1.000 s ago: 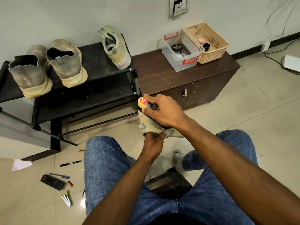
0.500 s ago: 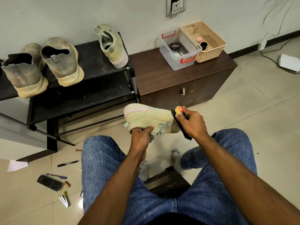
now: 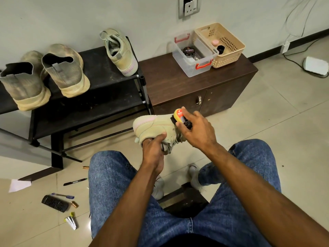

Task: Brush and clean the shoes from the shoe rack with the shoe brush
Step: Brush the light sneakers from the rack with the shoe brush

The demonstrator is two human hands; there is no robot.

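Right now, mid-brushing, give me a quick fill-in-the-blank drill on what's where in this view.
1. The right hand presses the shoe brush against the ____ held in the left hand.
2. ____ shoes stand on the shoe rack.
3. The polish tin lies in the clear ____.
4. The clear box stands beside a beige ____.

Missing words: shoe; three; box; basket

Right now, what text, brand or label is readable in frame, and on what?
"Cherry": lid of the round black tin inside the clear plastic box on the cabinet.
"KIW": red label on the yellow end of the shoe brush held by the right hand; the fingers cover the rest.
Remote on the floor: button markings too small to read.
Small tube on the floor: print unreadable.
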